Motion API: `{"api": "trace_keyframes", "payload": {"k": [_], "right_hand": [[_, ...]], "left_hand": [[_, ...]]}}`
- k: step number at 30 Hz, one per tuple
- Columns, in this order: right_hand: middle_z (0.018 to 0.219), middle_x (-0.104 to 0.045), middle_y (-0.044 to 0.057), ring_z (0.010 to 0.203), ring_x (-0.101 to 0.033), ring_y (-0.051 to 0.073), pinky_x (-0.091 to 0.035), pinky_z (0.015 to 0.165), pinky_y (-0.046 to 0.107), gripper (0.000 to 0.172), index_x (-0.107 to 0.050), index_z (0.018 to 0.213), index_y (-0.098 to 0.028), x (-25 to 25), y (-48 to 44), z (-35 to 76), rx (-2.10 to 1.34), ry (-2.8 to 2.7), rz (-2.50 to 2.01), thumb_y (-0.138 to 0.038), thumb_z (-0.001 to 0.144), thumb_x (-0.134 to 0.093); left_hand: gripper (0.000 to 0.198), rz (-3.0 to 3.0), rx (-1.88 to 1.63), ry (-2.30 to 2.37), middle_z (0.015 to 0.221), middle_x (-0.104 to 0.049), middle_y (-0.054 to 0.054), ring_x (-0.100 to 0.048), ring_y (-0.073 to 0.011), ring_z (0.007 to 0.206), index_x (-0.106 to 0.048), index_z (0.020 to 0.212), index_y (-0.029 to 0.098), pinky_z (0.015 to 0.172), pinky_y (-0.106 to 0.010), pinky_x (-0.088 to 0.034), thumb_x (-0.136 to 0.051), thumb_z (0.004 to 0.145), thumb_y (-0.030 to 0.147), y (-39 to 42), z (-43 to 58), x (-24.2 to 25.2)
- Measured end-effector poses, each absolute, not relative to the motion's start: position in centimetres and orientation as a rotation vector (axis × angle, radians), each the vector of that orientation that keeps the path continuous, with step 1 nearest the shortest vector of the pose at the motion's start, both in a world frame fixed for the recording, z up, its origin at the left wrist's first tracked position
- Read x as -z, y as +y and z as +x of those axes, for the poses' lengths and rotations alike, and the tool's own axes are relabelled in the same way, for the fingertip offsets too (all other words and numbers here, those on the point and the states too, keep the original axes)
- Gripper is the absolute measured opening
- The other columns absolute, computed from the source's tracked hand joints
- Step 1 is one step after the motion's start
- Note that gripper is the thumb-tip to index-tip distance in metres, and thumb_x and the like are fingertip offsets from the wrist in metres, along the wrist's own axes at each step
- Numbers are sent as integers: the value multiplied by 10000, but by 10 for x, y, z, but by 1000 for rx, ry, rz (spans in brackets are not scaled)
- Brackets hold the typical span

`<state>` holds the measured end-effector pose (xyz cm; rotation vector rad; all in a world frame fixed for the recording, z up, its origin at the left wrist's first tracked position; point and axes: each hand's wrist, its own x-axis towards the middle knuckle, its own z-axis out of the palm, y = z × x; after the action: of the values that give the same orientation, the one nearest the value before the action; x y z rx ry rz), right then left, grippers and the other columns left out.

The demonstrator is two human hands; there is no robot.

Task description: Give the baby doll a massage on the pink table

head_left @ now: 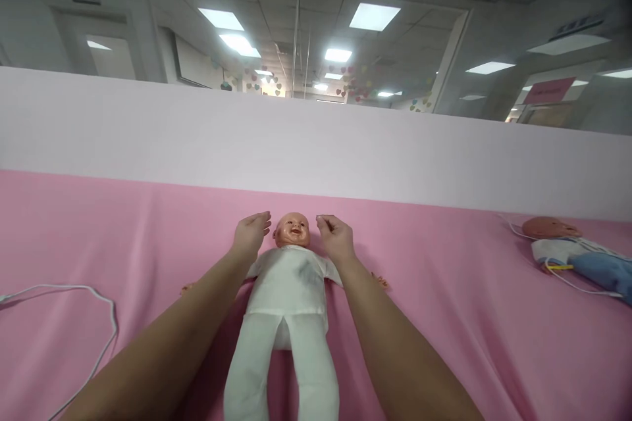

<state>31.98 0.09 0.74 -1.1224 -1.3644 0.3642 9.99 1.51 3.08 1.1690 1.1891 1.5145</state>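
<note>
A baby doll (286, 283) in a white shirt and white trousers lies on its back on a pink cloth, its bald head at the far end and its arms spread out. Just left of the head is my left hand (251, 235), raised, with fingers stretched and slightly apart. On the other side, my right hand (336, 237) hovers beside the head, its fingers loosely bent and the thumb apart from them. I see nothing held in either hand, and a small gap shows between each hand and the head. My forearms partly cover the doll's arms.
The pink cloth (162, 230) has folds and ends at a white low wall (296, 145) with glass above. A second doll (548, 229) in white and blue lies at far right with white cords about it. At left runs a white cord (112, 316).
</note>
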Motion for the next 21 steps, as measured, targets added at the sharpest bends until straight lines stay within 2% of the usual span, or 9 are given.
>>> {"api": "trace_keyframes", "payload": {"k": [3,5,7,9,11,13,16,18,21], "right_hand": [[904,-801,48,863,-745,225,-589,849,360,355,-780,950,-202,-20,-4,336,-300,-1330,-1144,-506,940,-597],[897,-794,38,851,-743,221,-590,832,358,332,-771,975,-211,-29,-9,354,-275,-1343,-1191,-481,947,-580],[1002,-797,37,932,-743,225,-588,873,371,296,-764,1063,-235,-34,-18,376,-246,-1391,-1282,-403,964,-541],[1199,-770,45,1109,-709,241,-564,978,406,346,-738,1199,-250,-34,-28,395,-184,-1471,-1410,-301,975,-480],[1413,-674,63,1343,-582,273,-475,1133,455,455,-666,1365,-220,-28,-37,408,-82,-1590,-1529,-226,969,-443],[1585,-522,74,1527,-369,296,-333,1255,481,574,-534,1515,-157,-18,-43,412,-5,-1719,-1609,-189,946,-458],[1715,-305,67,1618,-138,278,-204,1318,450,731,-345,1619,-95,-3,-44,407,-29,-1854,-1654,-152,905,-485],[1729,-269,68,1624,-108,256,-182,1326,426,751,-313,1629,-84,4,-42,402,-55,-1913,-1640,-134,897,-471],[1717,-296,87,1617,-156,232,-187,1324,407,725,-342,1616,-70,7,-39,398,-66,-1941,-1628,-111,898,-441]], "left_hand": [[366,1091,-1515,1046,1237,-738,-178,-710,-294,1110,-762,1036,131,985,-421,-557,-765,783,394,0,100,-57],[371,1190,-1470,1022,1155,-758,-165,-717,-294,1054,-769,1032,140,955,-430,-567,-768,784,416,-17,105,-74],[331,1334,-1445,1074,1042,-772,-127,-716,-290,1003,-778,1017,168,920,-426,-567,-757,797,415,-33,115,-86],[266,1460,-1375,1096,955,-765,-98,-713,-276,936,-777,974,192,886,-416,-562,-753,809,400,-44,132,-95],[236,1453,-1245,1030,905,-746,-100,-708,-260,855,-755,918,185,842,-409,-568,-759,820,400,-48,154,-100],[268,1279,-1094,958,928,-731,-131,-711,-258,826,-721,919,165,814,-408,-587,-762,834,416,-45,179,-100],[345,1006,-851,976,1012,-709,-196,-726,-268,904,-674,1001,126,867,-375,-595,-729,884,446,-31,216,-90],[355,972,-738,1040,981,-701,-189,-717,-257,888,-646,1011,126,854,-354,-592,-662,934,472,-22,237,-77],[299,1011,-711,1089,813,-666,-127,-681,-251,775,-622,912,160,778,-370,-586,-584,974,450,-12,262,-53]]}}
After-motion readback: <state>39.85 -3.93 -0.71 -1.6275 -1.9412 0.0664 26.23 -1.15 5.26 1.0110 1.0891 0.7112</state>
